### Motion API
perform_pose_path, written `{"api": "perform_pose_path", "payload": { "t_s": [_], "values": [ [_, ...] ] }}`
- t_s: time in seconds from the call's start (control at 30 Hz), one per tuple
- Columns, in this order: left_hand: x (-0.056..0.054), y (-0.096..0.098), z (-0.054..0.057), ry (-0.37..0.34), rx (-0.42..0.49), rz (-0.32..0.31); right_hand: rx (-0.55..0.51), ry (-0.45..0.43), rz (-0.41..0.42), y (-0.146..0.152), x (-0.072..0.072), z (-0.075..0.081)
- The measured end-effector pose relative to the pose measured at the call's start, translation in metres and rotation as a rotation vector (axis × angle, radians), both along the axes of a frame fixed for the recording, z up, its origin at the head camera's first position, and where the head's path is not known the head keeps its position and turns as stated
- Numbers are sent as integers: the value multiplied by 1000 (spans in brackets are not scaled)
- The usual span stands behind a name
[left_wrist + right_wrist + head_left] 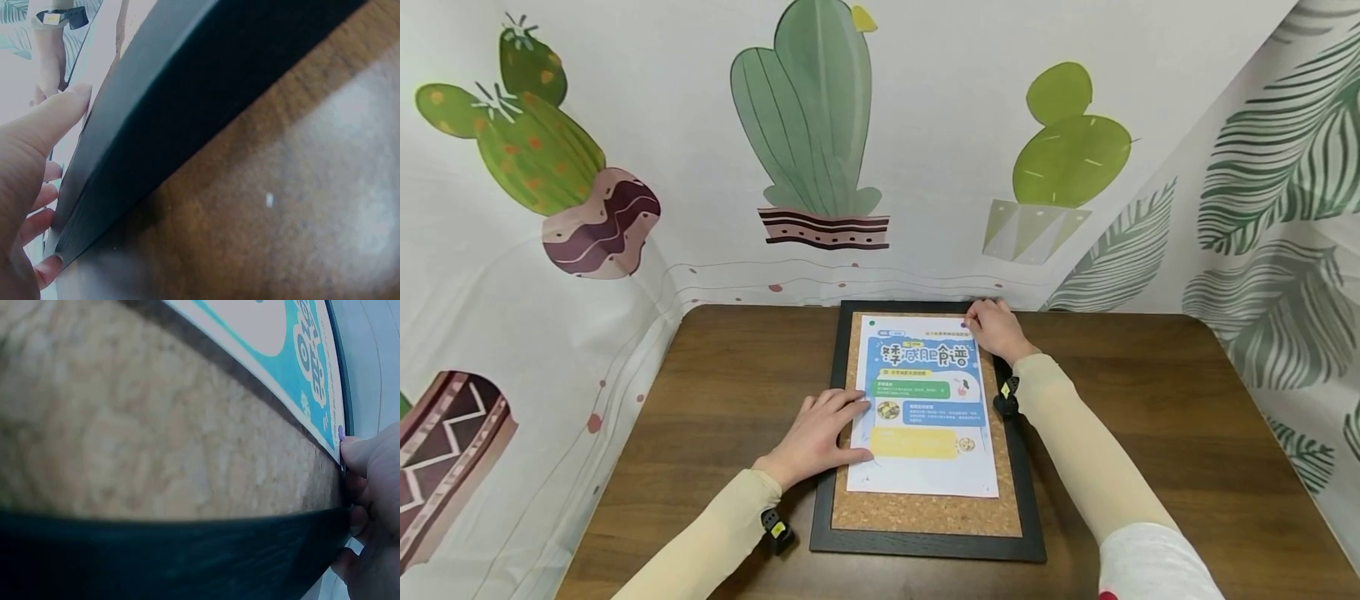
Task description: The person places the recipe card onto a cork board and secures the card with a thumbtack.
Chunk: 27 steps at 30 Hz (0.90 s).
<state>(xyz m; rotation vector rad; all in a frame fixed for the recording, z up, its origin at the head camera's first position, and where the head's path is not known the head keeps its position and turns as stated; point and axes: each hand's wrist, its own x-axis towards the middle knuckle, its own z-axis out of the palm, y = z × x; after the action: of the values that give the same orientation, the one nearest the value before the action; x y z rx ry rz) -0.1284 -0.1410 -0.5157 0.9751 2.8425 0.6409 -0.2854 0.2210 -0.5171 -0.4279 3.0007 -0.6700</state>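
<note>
A printed paper sheet with coloured blocks and Chinese lettering lies on a black-framed cork board. At its top left corner is a green pushpin. My right hand is at the top right corner, fingers curled, its thumb and forefinger pinching a purple pushpin at the sheet's corner. My left hand rests across the board's left edge with fingers spread, and its fingertips touch the sheet's left side. In the left wrist view, the left thumb lies over the frame's edge.
The board lies on a brown wooden table, its top edge close to the table's back edge. Behind hangs a white cloth printed with cacti and leaves. Both wrists wear small black cameras, one at the left wrist.
</note>
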Motion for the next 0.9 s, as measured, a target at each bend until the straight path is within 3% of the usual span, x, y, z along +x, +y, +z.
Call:
{"api": "perform_pose_path", "payload": {
  "t_s": [0.4,0.53,0.9],
  "values": [
    [1,-1,2,94,3,-15,-44,-28,56,2,1,8],
    [0,-1,2,96,-3,-18,-102,-34,70,6,4,9],
    [-3,-4,1,72,21,-32,-273,-49,3,22,22,12]
  ]
}}
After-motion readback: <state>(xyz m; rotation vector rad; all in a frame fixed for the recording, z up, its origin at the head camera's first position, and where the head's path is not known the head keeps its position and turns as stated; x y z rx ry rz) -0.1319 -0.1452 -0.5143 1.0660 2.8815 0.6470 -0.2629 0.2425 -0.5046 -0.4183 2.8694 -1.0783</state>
